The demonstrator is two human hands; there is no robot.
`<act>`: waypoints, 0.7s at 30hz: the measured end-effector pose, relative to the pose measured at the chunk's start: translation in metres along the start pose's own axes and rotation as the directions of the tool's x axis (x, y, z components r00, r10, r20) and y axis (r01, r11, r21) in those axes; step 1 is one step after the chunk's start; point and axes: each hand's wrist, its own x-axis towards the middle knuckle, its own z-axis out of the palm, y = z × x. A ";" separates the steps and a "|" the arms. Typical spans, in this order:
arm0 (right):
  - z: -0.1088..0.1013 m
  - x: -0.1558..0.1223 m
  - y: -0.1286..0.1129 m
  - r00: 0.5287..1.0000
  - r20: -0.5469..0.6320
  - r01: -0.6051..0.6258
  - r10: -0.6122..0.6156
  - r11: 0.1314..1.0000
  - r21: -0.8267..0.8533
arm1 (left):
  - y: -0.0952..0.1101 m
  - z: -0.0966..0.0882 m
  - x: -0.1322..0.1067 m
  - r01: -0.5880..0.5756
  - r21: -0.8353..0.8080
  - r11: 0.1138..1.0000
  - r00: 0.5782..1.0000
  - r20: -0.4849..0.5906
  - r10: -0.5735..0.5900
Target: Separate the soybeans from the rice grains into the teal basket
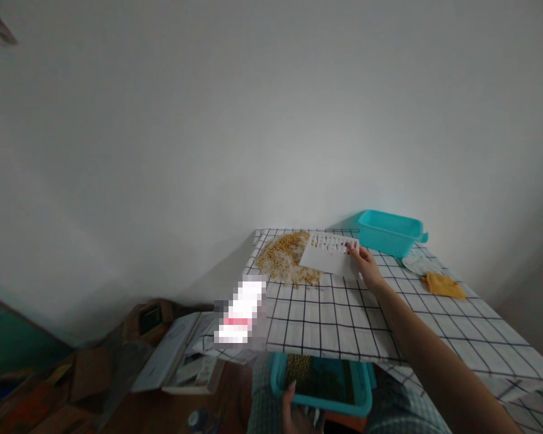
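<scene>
My right hand [365,265] reaches over the table and is closed on the right edge of a thin white board [328,260] with a row of slots along its far side. The board leans over a spread pile of yellow beans or kernels [280,253] mixed with paler grains. Below the table's front edge, my left hand [296,416] grips the near rim of a teal basin [321,402], its thumb over the rim and the other fingers partly hidden beneath. Yellow-green beans [299,367] lie in the basin's left part.
A second teal basin [389,234] stands at the back right of the checked tablecloth [298,325]. Near it lie a clear round item [419,264] and a yellow cloth [446,285]. A pixelated bright object [242,310] is at the table's left edge. Cardboard boxes [90,374] stand on the floor.
</scene>
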 end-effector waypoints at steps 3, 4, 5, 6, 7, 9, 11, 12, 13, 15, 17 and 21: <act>0.001 -0.001 0.001 1.000 0.027 0.003 -0.003 1.000 -0.018 | 0.000 0.001 -0.002 -0.011 -0.004 1.000 1.000 0.000 0.011; 0.001 -0.001 0.001 1.000 0.029 0.004 -0.004 1.000 -0.020 | 0.000 0.001 -0.002 -0.010 -0.001 1.000 1.000 -0.005 0.010; 0.001 -0.001 0.001 1.000 0.031 0.000 0.000 1.000 -0.018 | 0.000 0.001 -0.002 -0.008 0.001 1.000 1.000 -0.007 0.008; 0.001 -0.001 0.001 0.999 0.031 -0.007 0.008 1.000 -0.013 | 0.001 0.002 -0.003 -0.006 0.000 1.000 1.000 -0.004 0.006; 0.001 -0.001 0.001 0.999 0.029 -0.015 0.016 1.000 -0.007 | 0.001 0.002 -0.003 -0.004 -0.002 1.000 1.000 0.000 0.004; 0.000 -0.002 0.000 0.999 0.032 -0.026 0.026 1.000 -0.002 | 0.001 0.004 -0.005 0.000 -0.006 1.000 1.000 0.010 0.000; 0.000 -0.003 -0.001 0.999 0.040 -0.017 0.018 1.000 -0.016 | 0.002 0.006 -0.007 0.004 -0.006 1.000 1.000 0.013 -0.004; 0.000 -0.004 -0.001 0.999 0.047 -0.009 0.010 1.000 -0.025 | 0.002 0.007 -0.009 0.005 -0.005 1.000 1.000 0.011 -0.005; 0.000 -0.005 -0.002 0.998 0.057 -0.004 0.006 1.000 -0.030 | 0.002 0.007 -0.010 0.007 -0.004 1.000 1.000 0.009 -0.007; 0.001 -0.007 -0.004 0.996 0.085 -0.012 0.014 1.000 -0.021 | 0.003 0.008 -0.011 0.011 -0.011 1.000 1.000 0.009 -0.010; 0.002 -0.010 -0.007 0.992 0.119 -0.041 0.040 0.999 0.007 | 0.003 0.007 -0.011 0.016 -0.014 1.000 1.000 0.014 -0.016; 0.001 -0.010 -0.010 0.997 0.058 -0.057 0.055 0.998 0.037 | 0.002 0.006 -0.008 0.014 0.005 1.000 1.000 0.005 -0.014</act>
